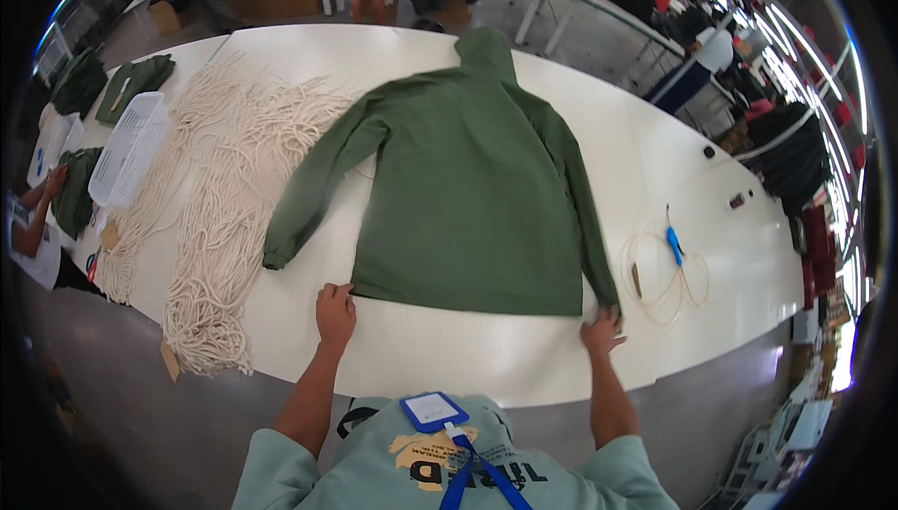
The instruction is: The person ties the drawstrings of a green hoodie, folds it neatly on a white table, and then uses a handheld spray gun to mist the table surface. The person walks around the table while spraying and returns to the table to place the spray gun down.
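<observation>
A green hooded jacket (477,194) lies spread flat on the white table (449,355), its hood at the far side and its hem towards me. My left hand (337,313) pinches the hem's left corner between thumb and fingers. At the cuff of the right sleeve is my right hand (602,331), its fingers over the cuff's end; whether they grip the cloth cannot be told. The left sleeve lies bent outward, its elastic cuff resting on the table beside the cords.
Beige cords (217,250) spread left of the jacket, with a white plastic basket (130,148) beyond. Red-handled scissors (92,266) lie near a co-worker's arm (35,215). On the right are a blue-handled tool (674,246) and a coil of clear tubing or cord (659,317).
</observation>
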A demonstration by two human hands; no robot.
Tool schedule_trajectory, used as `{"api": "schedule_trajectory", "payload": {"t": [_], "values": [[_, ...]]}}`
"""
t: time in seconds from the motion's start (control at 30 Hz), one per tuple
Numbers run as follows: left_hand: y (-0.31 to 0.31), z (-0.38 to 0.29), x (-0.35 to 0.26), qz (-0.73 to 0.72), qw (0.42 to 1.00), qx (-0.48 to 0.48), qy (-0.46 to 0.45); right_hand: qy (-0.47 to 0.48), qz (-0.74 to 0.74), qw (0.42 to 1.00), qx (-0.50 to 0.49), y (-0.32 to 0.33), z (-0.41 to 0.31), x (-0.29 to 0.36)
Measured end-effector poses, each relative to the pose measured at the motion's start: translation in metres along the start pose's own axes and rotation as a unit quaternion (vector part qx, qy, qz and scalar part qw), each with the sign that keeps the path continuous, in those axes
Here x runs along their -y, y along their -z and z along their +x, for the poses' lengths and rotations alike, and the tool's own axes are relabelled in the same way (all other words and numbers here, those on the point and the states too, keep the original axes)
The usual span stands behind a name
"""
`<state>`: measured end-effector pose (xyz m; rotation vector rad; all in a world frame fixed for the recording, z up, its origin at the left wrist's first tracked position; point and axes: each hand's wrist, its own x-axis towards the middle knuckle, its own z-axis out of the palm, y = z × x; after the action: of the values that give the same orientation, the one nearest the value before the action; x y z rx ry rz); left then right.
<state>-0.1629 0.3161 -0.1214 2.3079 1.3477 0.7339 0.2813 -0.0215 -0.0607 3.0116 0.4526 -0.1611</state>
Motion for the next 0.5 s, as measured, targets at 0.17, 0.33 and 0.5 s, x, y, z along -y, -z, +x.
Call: {"api": "schedule_trajectory", "payload": {"t": [0.17,0.33,0.5], "values": [[-0.004,0.004,0.004,-0.041,0.998,0.011,0.04,0.046,-0.039,0.98,-0.188,0.007,0.007,-0.022],[-0.008,0.014,-0.008,0.005,0.999,0.024,0.048,0.183,0.196,0.962,-0.05,-0.039,-0.029,0.008],[-0.017,0.024,-0.004,0.02,0.998,0.024,0.058,0.124,0.212,0.965,-0.093,-0.056,-0.009,0.009]]}}
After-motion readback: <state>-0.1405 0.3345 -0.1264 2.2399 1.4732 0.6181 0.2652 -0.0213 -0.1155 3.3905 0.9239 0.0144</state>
